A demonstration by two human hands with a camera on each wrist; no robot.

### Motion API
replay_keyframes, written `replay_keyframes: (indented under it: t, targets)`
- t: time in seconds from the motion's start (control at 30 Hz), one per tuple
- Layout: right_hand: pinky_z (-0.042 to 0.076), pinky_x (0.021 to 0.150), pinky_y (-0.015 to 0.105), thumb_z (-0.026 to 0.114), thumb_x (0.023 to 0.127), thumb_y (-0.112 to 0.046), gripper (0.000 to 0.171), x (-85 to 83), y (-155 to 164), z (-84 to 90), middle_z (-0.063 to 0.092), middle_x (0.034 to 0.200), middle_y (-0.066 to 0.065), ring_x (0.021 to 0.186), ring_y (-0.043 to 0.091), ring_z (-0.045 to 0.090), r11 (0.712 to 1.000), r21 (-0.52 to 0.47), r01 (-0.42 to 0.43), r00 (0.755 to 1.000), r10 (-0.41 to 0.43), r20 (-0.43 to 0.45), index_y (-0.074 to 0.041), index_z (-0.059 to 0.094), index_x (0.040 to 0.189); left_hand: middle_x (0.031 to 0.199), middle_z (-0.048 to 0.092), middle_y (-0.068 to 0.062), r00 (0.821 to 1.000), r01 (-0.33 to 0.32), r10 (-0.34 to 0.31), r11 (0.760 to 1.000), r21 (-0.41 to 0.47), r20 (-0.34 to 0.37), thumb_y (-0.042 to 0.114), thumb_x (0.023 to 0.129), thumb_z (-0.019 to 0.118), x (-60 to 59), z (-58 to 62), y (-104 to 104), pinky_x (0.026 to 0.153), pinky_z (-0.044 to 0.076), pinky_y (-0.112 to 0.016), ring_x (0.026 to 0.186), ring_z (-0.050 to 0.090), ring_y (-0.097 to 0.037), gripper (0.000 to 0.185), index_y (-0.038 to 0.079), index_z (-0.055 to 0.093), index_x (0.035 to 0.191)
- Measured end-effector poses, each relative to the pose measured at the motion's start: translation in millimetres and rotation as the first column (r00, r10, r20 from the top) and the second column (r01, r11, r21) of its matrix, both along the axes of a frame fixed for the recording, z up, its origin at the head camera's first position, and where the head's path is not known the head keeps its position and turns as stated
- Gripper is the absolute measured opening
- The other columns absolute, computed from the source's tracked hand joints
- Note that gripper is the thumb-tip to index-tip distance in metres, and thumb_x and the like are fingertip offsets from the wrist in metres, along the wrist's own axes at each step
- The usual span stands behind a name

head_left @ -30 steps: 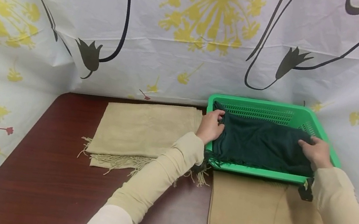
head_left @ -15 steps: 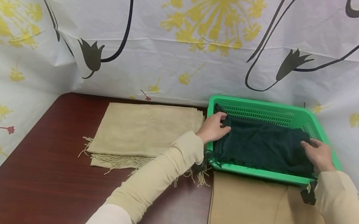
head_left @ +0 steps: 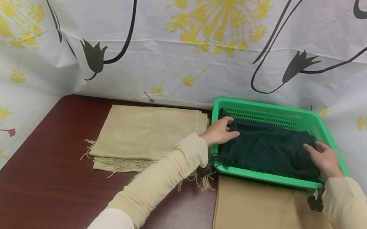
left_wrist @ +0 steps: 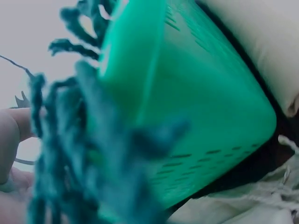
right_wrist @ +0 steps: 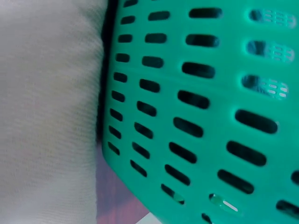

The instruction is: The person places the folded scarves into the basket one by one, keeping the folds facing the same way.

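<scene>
A dark green fringed scarf [head_left: 269, 147] lies folded in the green plastic basket [head_left: 260, 176], its tassels [left_wrist: 65, 144] hanging over the near left rim. My left hand [head_left: 218, 131] is over the basket's left side at the scarf's left end, thumb and fingers apart. At the right end, my right hand [head_left: 325, 157] has its thumb over the scarf and its fingers loosely extended. In the left wrist view only part of that hand shows beside the tassels. The right wrist view has the basket's slotted wall [right_wrist: 196, 98] and no fingers.
A folded beige fringed scarf [head_left: 151, 133] lies left of the basket on the dark red table [head_left: 47, 185]. In front of the basket is a folded tan scarf [head_left: 270, 226]. A patterned curtain [head_left: 163, 58] stands close behind.
The left thumb has moved right, away from the fingers, opening the hand at the scarf's left end. My right hand has shifted slightly. The scarf stays in the basket.
</scene>
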State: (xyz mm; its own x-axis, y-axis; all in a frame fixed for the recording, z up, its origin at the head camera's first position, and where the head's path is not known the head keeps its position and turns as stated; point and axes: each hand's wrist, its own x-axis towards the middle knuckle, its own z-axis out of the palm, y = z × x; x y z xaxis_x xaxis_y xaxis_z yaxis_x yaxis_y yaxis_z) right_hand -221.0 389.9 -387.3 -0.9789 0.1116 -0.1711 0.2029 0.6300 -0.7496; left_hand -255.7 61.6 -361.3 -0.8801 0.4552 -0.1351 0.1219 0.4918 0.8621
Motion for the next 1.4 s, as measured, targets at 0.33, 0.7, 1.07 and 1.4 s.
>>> replay_keyframes:
  t: [0.33, 0.7, 1.07, 1.4]
  targets:
    - [0.021, 0.091, 0.062, 0.035, 0.091, -0.046, 0.079, 2.6, -5.0, 0.1, 0.005, 0.137, 0.036, 0.123, 0.052, 0.009, 0.999, 0.035, -0.012, 0.999, 0.013, -0.036, 0.010, 0.003, 0.137, 0.141, 0.030, -0.004, 0.996, -0.056, 0.047, 0.989, 0.135, 0.072, 0.025, 0.091, 0.050, -1.5, -4.0, -1.4, 0.092, 0.039, -0.031, 0.121, 0.039, -0.017, 0.056, 0.010, 0.026, 0.139]
    - [0.021, 0.090, 0.063, 0.034, 0.093, -0.039, 0.072, 12.0, -11.5, 7.4, 0.008, 0.137, 0.036, 0.122, 0.052, 0.012, 1.000, 0.014, 0.003, 0.993, -0.002, -0.121, 0.009, 0.004, 0.138, 0.135, 0.038, -0.001, 0.979, -0.202, 0.187, 0.904, 0.377, 0.076, 0.027, 0.090, 0.052, 4.4, -12.2, -1.7, 0.087, 0.042, -0.027, 0.117, 0.043, -0.014, 0.051, 0.013, 0.035, 0.135]
    - [0.021, 0.098, 0.054, 0.038, 0.093, -0.036, 0.063, 25.8, -27.6, 14.9, 0.014, 0.143, 0.023, 0.130, 0.032, 0.014, 0.995, -0.073, 0.070, 0.962, -0.087, -0.260, -0.003, 0.015, 0.141, 0.123, 0.050, -0.007, 0.970, -0.242, 0.216, 0.778, 0.580, 0.116, 0.019, 0.091, 0.052, 13.9, -7.4, -11.2, 0.088, 0.042, -0.037, 0.105, 0.053, -0.017, 0.040, 0.009, 0.043, 0.128]
    - [0.032, 0.078, 0.002, 0.046, 0.091, -0.031, 0.052, 42.4, -35.6, 20.4, 0.037, 0.137, 0.002, 0.119, 0.002, 0.036, 0.993, -0.103, 0.063, 0.925, -0.097, -0.368, -0.015, 0.031, 0.138, 0.122, 0.050, -0.011, 0.979, -0.193, 0.192, 0.729, 0.657, 0.074, 0.009, 0.091, 0.050, 36.1, 12.1, -18.5, 0.087, 0.043, -0.039, 0.103, 0.053, -0.020, 0.039, 0.003, 0.042, 0.128]
